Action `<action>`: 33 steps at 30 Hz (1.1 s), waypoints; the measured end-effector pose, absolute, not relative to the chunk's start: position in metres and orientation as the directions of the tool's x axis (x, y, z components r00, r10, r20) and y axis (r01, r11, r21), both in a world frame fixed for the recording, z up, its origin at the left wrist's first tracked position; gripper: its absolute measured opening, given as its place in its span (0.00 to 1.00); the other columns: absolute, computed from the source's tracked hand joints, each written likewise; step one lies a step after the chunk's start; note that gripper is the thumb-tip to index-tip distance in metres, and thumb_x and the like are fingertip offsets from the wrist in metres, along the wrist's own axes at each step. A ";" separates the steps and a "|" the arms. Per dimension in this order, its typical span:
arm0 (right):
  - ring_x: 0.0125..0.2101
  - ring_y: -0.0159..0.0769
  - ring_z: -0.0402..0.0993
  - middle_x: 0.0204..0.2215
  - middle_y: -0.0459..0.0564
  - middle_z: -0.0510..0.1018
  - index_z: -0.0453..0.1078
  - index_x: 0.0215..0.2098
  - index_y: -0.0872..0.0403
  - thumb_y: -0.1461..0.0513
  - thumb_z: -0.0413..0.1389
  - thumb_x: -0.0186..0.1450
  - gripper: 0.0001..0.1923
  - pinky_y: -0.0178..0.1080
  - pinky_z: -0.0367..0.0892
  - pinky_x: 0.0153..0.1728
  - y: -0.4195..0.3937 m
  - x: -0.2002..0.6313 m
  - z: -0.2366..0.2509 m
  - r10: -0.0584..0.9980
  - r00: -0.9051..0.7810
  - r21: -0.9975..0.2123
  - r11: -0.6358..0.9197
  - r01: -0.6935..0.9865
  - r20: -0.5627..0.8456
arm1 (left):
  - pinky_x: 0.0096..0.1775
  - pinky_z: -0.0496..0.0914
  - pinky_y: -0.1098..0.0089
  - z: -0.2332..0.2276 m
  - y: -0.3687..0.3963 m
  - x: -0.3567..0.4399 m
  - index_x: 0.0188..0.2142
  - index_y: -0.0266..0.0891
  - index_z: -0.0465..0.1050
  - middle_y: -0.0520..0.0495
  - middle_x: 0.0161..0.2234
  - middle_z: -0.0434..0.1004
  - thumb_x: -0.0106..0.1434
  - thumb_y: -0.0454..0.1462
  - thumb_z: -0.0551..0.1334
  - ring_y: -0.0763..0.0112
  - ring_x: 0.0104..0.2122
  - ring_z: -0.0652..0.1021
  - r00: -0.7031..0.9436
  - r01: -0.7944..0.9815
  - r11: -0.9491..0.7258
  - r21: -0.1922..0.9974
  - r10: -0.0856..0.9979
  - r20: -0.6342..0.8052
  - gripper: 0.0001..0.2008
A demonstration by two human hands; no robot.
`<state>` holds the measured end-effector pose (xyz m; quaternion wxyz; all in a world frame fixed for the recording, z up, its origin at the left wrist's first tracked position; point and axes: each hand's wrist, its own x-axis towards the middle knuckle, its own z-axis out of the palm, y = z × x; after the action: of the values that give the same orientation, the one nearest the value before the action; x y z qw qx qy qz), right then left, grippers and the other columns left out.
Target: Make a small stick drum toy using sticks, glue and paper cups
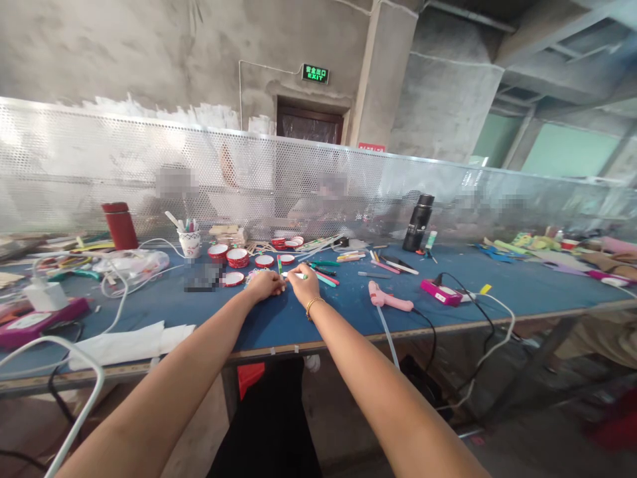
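Both arms reach out over a blue worktable (348, 302). My right hand (304, 282) pinches a thin white-and-green pen-like stick (296, 275) that points left; a gold bracelet sits on that wrist. My left hand (266, 284) is curled beside it, fingertips meeting the stick's left end over a small colourful round piece that is mostly hidden. Several red-rimmed round lids (237, 257) lie just beyond the hands.
A pink glue gun (389, 300) and a pink box (440, 292) with cables lie to the right. A black flask (418, 223), a red flask (120, 226), a cup of pens (190, 240), white paper (130, 342) and a perforated metal screen (298, 186) surround the spot. People sit behind the screen.
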<state>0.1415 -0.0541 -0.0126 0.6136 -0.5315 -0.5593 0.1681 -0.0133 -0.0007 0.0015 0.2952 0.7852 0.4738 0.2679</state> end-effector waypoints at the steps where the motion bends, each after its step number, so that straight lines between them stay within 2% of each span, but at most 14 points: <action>1: 0.36 0.39 0.77 0.29 0.42 0.80 0.69 0.25 0.48 0.57 0.56 0.58 0.05 0.38 0.69 0.45 -0.054 0.142 -0.012 0.802 0.317 -0.840 0.374 0.393 0.506 | 0.28 0.69 0.73 0.002 -0.001 -0.013 0.24 0.41 0.76 0.51 0.21 0.77 0.60 0.52 0.67 0.70 0.24 0.77 0.411 0.579 -0.379 0.722 0.900 0.144 0.18; 9: 0.36 0.40 0.77 0.28 0.42 0.81 0.69 0.24 0.48 0.57 0.57 0.58 0.06 0.39 0.69 0.44 -0.053 0.143 -0.013 0.802 0.350 -0.848 0.330 0.415 0.483 | 0.28 0.68 0.75 -0.002 0.005 -0.013 0.24 0.41 0.77 0.51 0.22 0.78 0.61 0.47 0.67 0.72 0.24 0.77 0.406 0.577 -0.367 0.730 0.904 0.133 0.15; 21: 0.36 0.39 0.77 0.28 0.42 0.80 0.69 0.24 0.48 0.57 0.56 0.57 0.06 0.38 0.70 0.45 -0.053 0.142 -0.014 0.792 0.323 -0.834 0.385 0.396 0.519 | 0.30 0.70 0.75 -0.004 0.005 -0.014 0.26 0.41 0.77 0.52 0.22 0.78 0.63 0.46 0.64 0.71 0.25 0.78 0.413 0.567 -0.366 0.738 0.901 0.130 0.14; 33: 0.37 0.40 0.76 0.29 0.42 0.80 0.69 0.25 0.48 0.57 0.56 0.57 0.06 0.39 0.69 0.44 -0.054 0.142 -0.012 0.806 0.317 -0.834 0.347 0.429 0.499 | 0.29 0.69 0.74 0.000 0.002 -0.014 0.25 0.41 0.77 0.51 0.22 0.78 0.62 0.46 0.64 0.71 0.24 0.78 0.410 0.586 -0.377 0.718 0.901 0.139 0.14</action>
<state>0.1416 -0.0543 -0.0117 0.5977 -0.5490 -0.5625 0.1578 -0.0138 0.0017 0.0000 0.2960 0.7857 0.4731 0.2669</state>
